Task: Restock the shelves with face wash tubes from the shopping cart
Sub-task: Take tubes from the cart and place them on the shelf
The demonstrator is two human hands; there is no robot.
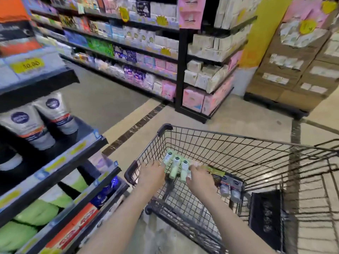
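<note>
Both my hands reach down into the black wire shopping cart. Three pale green face wash tubes lie side by side in its front left corner. My left hand lies at the left side of this bunch and my right hand at its right side, fingers curved against the tubes. Whether the fingers close round them is hidden. Grey tubes with orange bands lie in the cart to the right of my right hand. On the shelf at my left stand two large grey face wash tubes.
The shelf unit on the left carries green packs and orange boxes on its lower levels. Across the aisle, shelves hold boxed goods. Stacked brown cartons stand at the back right. Open tiled floor lies beyond the cart.
</note>
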